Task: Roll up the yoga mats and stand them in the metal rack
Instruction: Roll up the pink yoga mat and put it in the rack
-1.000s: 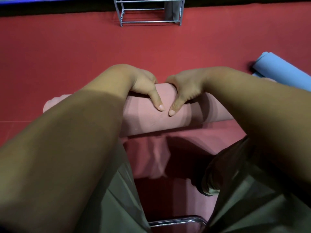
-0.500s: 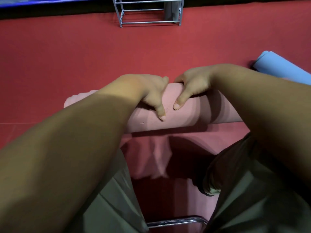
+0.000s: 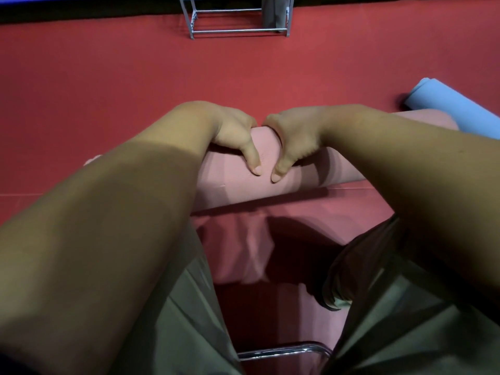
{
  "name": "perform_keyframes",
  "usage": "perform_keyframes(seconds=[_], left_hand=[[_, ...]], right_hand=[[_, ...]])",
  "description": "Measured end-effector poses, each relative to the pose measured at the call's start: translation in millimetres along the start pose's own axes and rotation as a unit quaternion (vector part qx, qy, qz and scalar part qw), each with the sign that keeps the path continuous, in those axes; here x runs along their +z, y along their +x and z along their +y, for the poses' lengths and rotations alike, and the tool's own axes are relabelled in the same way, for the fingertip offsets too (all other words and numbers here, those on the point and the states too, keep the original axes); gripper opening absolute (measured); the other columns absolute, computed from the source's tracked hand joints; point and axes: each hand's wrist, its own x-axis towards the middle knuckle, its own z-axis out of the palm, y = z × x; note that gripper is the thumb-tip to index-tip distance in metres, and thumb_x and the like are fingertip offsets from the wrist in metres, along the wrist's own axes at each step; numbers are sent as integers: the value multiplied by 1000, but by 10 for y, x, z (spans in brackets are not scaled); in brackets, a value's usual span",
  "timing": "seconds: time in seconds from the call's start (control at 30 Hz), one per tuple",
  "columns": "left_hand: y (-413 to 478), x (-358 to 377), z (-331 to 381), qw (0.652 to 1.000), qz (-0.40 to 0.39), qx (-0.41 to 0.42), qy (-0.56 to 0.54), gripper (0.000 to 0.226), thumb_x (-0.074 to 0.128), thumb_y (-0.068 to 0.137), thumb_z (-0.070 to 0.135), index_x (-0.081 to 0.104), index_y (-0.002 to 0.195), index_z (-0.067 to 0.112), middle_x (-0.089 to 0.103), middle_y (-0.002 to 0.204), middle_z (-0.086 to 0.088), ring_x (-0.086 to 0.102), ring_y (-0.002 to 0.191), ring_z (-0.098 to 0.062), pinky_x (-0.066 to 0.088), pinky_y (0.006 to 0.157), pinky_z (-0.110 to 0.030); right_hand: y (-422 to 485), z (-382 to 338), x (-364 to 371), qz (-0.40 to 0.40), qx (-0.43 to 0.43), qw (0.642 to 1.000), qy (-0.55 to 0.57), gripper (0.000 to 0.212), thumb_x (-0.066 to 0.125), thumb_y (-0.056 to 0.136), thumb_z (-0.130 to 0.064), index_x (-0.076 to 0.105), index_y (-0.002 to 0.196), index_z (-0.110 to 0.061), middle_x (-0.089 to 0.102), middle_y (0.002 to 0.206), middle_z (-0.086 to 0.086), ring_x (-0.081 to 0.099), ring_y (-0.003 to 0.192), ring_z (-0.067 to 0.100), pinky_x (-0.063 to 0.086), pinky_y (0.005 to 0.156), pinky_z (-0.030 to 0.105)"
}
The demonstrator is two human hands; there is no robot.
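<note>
- Since half a second ago the left hand (image 3: 232,132) has pulled its thumb back up the pink mat (image 3: 235,190), so it no longer reaches lower than the right thumb; the two thumb tips now lie side by side, just apart.
- Both hands again mirror each other as they did a second ago, knuckles nearly meeting on top of the roll.
- Left hand grips the rolled part of the pink mat: thumb on the near face, fingers curled over the far side and out of sight.
- Right hand (image 3: 296,136) holds the same roll in the same way, just beside the left.
- Pink mat lies across the red floor (image 3: 108,90) in front of the person, partly rolled; its unrolled tail runs back between the knees in olive trousers (image 3: 184,320).
- Blue mat (image 3: 454,109), already rolled, lies at the right, just beside the pink roll's right end; whether they touch I cannot tell.
- Metal rack (image 3: 238,31) stands at the far edge of the floor, well apart from both mats.
- Near the bottom edge a chrome tube (image 3: 284,351) crosses over the pink tail.
</note>
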Motion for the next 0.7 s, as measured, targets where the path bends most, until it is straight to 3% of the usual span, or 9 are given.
perform_keyframes(seconds=[0.07, 0.17, 0.33, 0.43, 0.5, 0.7], left_hand=[[12, 7, 29, 1000, 3, 1, 8, 92, 97, 46, 66, 62, 126, 35, 70, 116, 11, 70, 104, -20, 57, 101, -43], [12, 41, 93, 999, 17, 15, 28, 101, 89, 46, 71, 55, 134, 35, 67, 121, 9, 67, 108, -23, 55, 103, -45], [-21, 159, 216, 992, 52, 36, 110, 129, 95, 39, 79, 41, 144, 26, 55, 136, 4, 59, 120, -27, 52, 103, -44], [-60, 158, 244, 987, 86, 37, 131, 110, 97, 43, 75, 42, 122, 21, 57, 114, 3, 58, 101, -31, 46, 82, -38], [-74, 128, 215, 988, 84, 32, 125, 103, 96, 42, 75, 44, 113, 21, 56, 99, 6, 57, 90, -28, 46, 77, -38], [-13, 38, 36, 997, 34, 6, 67, 104, 92, 32, 81, 60, 115, 29, 68, 109, 7, 68, 97, -23, 58, 94, -44]], right_hand=[[-12, 14, 1, 8, -2, 1000, 4, 96, 96, 42, -73, 55, 118, -30, 68, 102, -8, 65, 91, 17, 57, 87, 41], [-24, 113, -17, -5, 8, 999, 40, 84, 97, 47, -69, 62, 114, -33, 72, 101, -10, 68, 93, 17, 58, 91, 41], [-27, 240, -43, -22, 38, 994, 96, 81, 94, 43, -74, 72, 110, -34, 77, 100, -14, 74, 96, 17, 60, 97, 43], [-48, 231, -42, -34, 37, 992, 114, 70, 96, 55, -66, 73, 111, -31, 79, 100, -11, 75, 95, 18, 61, 94, 40], [-43, 205, -39, -37, 32, 992, 114, 67, 95, 59, -65, 72, 112, -31, 78, 102, -11, 74, 96, 16, 60, 95, 40], [-36, 101, -99, -31, -1, 996, 82, 85, 90, 58, -75, 60, 127, -35, 68, 114, -12, 66, 108, 20, 54, 99, 41]])
